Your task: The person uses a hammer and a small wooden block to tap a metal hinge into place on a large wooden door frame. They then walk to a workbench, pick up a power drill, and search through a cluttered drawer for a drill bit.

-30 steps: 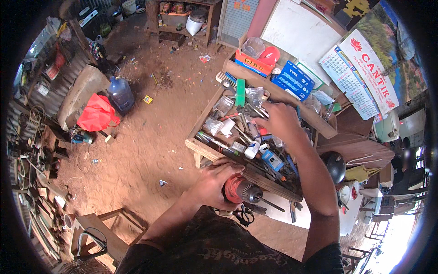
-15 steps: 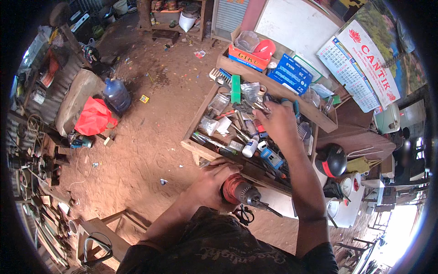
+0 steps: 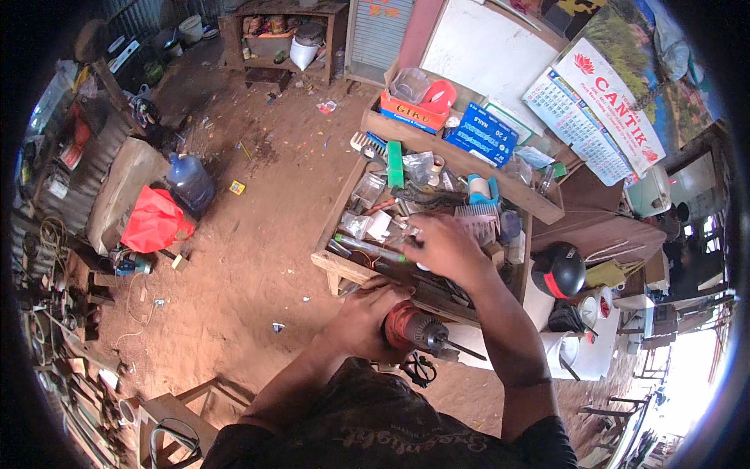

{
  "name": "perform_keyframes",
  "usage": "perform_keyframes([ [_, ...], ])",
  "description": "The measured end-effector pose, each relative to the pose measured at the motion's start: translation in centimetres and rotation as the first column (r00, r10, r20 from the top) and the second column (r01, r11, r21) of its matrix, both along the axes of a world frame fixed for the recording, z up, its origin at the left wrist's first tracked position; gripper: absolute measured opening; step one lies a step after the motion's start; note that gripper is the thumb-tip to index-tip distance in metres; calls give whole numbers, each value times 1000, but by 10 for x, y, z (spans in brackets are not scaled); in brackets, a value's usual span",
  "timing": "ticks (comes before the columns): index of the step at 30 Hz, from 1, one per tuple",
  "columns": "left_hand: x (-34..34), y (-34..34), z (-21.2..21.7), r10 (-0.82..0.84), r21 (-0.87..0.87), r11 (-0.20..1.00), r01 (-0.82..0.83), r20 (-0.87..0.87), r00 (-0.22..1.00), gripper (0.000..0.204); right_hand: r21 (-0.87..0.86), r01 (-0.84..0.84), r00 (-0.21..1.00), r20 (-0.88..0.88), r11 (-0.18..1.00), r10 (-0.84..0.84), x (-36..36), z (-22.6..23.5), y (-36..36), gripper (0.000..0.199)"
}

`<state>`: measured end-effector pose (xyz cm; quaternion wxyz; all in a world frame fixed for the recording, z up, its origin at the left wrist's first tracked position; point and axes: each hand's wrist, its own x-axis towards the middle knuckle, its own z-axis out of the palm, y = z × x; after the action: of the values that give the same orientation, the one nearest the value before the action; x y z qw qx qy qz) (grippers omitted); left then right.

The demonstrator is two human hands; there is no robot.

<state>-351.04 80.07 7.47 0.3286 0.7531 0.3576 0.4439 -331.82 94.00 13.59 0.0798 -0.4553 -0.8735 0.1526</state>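
Observation:
A red power drill point(image 3: 406, 327) with a dark metal chuck rests in my left hand point(image 3: 366, 316), close to my body. Its long bit point(image 3: 467, 349) points to the right. The fingers of that hand are wrapped round the drill and lie by the front edge of the wooden tool tray point(image 3: 332, 267). Above the tray's crowded middle is my right hand point(image 3: 447, 248). Its fingers are bent and pressed together over small tools and packets, and whatever they pinch is too small to make out. Near its fingertips lies a green-ended tube point(image 3: 383, 250).
Along the tray's back ledge stand an orange box point(image 3: 410, 113) and a blue box point(image 3: 480, 134). A green block point(image 3: 394, 164) sits inside the tray. Right of it is a black helmet point(image 3: 561, 270). A blue water jug point(image 3: 190, 184) and a red bag point(image 3: 156, 219) stand on the floor.
My right hand has moved from the tray's back toward its front left, uncovering a white roll in a blue holder. My left hand still holds the drill in nearly the same place.

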Motion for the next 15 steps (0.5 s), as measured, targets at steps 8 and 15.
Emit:
perform_keyframes([
  [8, 3, 1, -3, 40, 88, 995, -41, 7, 999, 86, 136, 352, 922, -222, 926, -318, 6, 29, -11, 29],
  [15, -5, 0, -2, 67, 161, 985, -63, -20, 998, 77, -506, 488, 413, -583, 711, -699, 55, 11, -120, 24],
])
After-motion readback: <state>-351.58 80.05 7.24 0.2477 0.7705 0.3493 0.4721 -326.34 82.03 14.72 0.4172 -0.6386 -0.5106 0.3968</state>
